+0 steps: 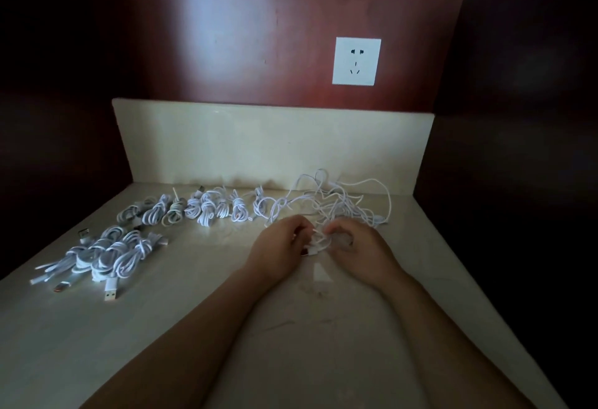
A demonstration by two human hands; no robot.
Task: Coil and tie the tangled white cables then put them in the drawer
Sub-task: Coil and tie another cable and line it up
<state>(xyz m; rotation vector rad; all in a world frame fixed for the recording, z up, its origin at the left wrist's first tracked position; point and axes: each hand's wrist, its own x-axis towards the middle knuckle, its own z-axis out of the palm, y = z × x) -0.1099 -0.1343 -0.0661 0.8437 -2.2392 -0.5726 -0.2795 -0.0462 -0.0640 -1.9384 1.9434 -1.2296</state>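
Left hand and right hand both pinch a half-wound white cable; the far tangle could snag and pull it loose

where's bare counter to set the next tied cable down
Bare counter: between the front bundles and the left hand, and along the near edge. Crowded: the back row of bundles and the loose tangle beyond the right hand.

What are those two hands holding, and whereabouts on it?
The left hand and right hand both pinch a white cable at small loops near a plug; the rest trails into the tangle.
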